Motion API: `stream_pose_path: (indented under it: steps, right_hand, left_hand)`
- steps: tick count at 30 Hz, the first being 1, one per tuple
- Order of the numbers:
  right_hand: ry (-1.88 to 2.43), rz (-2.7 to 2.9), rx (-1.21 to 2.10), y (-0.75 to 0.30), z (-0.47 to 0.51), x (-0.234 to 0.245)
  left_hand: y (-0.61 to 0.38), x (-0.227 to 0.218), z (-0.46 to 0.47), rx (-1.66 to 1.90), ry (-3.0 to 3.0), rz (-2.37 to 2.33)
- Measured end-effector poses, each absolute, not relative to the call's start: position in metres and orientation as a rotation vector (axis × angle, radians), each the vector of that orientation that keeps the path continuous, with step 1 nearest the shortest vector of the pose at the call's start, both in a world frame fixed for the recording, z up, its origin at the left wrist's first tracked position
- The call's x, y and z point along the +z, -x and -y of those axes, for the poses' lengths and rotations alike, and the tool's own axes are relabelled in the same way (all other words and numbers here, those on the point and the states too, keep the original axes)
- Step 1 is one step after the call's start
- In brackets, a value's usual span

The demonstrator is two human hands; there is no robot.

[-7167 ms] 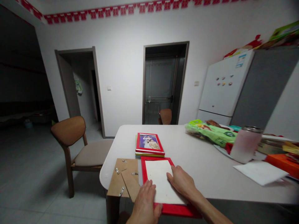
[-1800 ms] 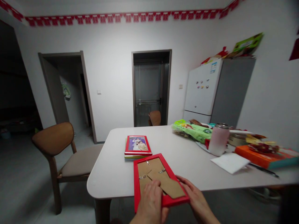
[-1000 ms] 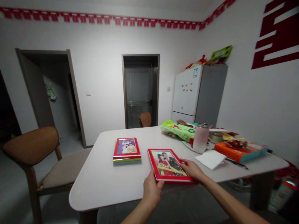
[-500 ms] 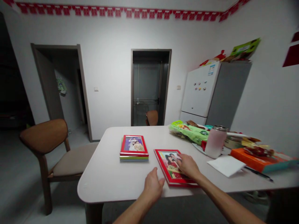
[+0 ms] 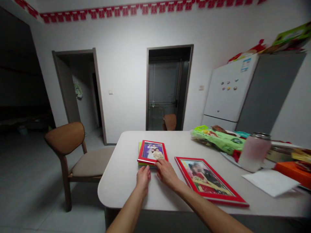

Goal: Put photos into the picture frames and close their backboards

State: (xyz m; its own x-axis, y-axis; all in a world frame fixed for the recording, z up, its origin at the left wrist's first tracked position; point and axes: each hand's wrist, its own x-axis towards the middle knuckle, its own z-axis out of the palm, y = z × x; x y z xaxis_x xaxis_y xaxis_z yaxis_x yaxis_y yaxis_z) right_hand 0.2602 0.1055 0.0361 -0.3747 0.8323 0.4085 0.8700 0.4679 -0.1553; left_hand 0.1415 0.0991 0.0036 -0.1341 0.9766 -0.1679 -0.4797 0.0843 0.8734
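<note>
A small red photo frame (image 5: 153, 151) lies face up on a green-edged frame (image 5: 140, 163) near the table's left side. At its front right corner is my right hand (image 5: 166, 172), fingers bent over the edge and pinching it. My left hand (image 5: 143, 178) is just below the stack's front edge, fingers loosely bent and holding nothing visible; whether its fingertips touch the stack is unclear. To the right, a larger red photo frame (image 5: 211, 180) lies flat, untouched, close to the table's front edge.
On the table's right stand a pink bottle (image 5: 255, 152), a white paper (image 5: 270, 181), an orange box (image 5: 295, 173) and a green package (image 5: 221, 139). A wooden chair (image 5: 91, 163) stands left of the white table (image 5: 121, 194).
My right hand has left the larger frame and moved left to the small frame. My left hand has shifted up toward the stack. The view has turned left.
</note>
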Motion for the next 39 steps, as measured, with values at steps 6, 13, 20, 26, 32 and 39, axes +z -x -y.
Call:
stream_pose_path:
  steps: [6, 13, 20, 26, 32, 39]
  right_hand:
    - [1.415, 2.214, -0.1, -0.258, -0.101, 0.048]
    - [1.198, 2.323, 0.214, -0.253, -0.066, 0.058]
    - [1.208, 1.568, 0.786, -0.266, -0.028, 0.088]
    - [0.976, 1.059, 1.335, -0.288, 0.0, 0.094]
    - [1.065, 1.016, 1.547, -0.307, 0.006, 0.069]
    - [1.464, 1.5, 1.112, -0.312, -0.019, 0.04]
  left_hand:
    - [-0.153, 0.012, -0.097, 1.452, -0.573, -0.896]
    - [-0.14, 0.013, -0.072, 1.521, -0.636, -0.87]
    - [-0.142, 0.057, -0.01, 1.616, -1.003, -0.863]
    - [-0.146, 0.066, 0.038, 1.445, -2.148, -1.023]
    - [-0.148, 0.023, 0.047, 1.01, -2.915, -1.171]
    - [-0.158, -0.011, 0.041, 0.843, -3.106, -1.317]
